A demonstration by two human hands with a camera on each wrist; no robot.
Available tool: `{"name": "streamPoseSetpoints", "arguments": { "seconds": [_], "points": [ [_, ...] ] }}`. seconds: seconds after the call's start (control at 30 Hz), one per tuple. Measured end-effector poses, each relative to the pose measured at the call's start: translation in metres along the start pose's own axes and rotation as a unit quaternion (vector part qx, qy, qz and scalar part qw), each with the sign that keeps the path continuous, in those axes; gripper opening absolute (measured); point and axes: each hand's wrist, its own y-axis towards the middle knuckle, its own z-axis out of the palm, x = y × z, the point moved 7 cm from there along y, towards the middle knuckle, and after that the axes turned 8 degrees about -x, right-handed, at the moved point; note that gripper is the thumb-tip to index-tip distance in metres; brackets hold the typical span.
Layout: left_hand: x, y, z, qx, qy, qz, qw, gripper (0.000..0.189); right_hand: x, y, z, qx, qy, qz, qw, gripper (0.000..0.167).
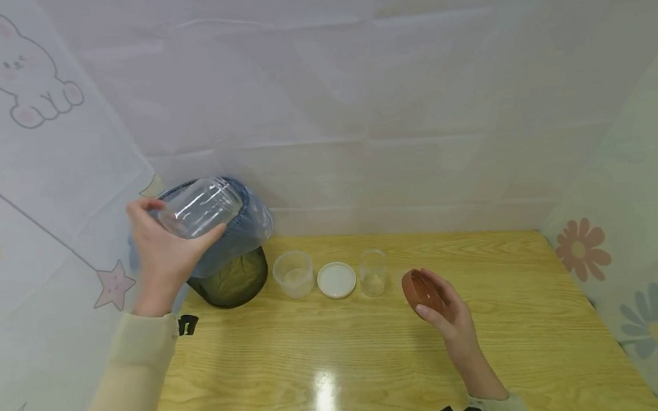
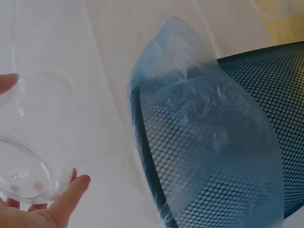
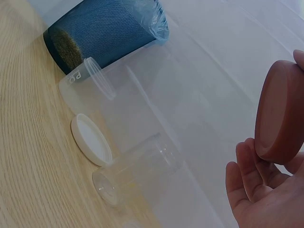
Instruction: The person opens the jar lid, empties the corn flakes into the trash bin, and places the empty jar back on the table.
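Note:
My left hand grips a clear jar, tilted above the mouth of a mesh wastebasket lined with a blue plastic bag. In the left wrist view the jar's round base faces the camera, with thumb and fingers around its side. On the other side, my right hand holds a reddish-brown round lid by its edge, raised over the table. The right wrist view has the lid standing on edge between thumb and fingers.
In a row right of the wastebasket stand a clear plastic tub, a flat white lid and a clear upright container. They sit on a wood-grain table. A pale sheet hangs behind it, with printed sheets at both sides.

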Motion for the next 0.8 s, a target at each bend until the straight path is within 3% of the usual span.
{"name": "streamPoseSetpoints", "arguments": {
  "seconds": [0.23, 0.57, 0.8],
  "points": [
    [-0.007, -0.008, 0.006, 0.001, -0.014, 0.048, 0.9987, 0.084, -0.001, 0.001, -0.002, -0.003, 0.009, 0.004, 1.0, 0.058],
    [-0.009, -0.02, 0.015, 0.021, -0.052, 0.063, 0.9964, 0.061, -0.002, 0.002, -0.006, -0.012, -0.013, 0.009, 0.9998, 0.058],
    [-0.017, -0.034, 0.026, 0.02, -0.085, 0.073, 0.9935, 0.059, -0.003, 0.002, -0.008, -0.016, -0.02, 0.02, 0.9995, 0.059]
  ]
}}
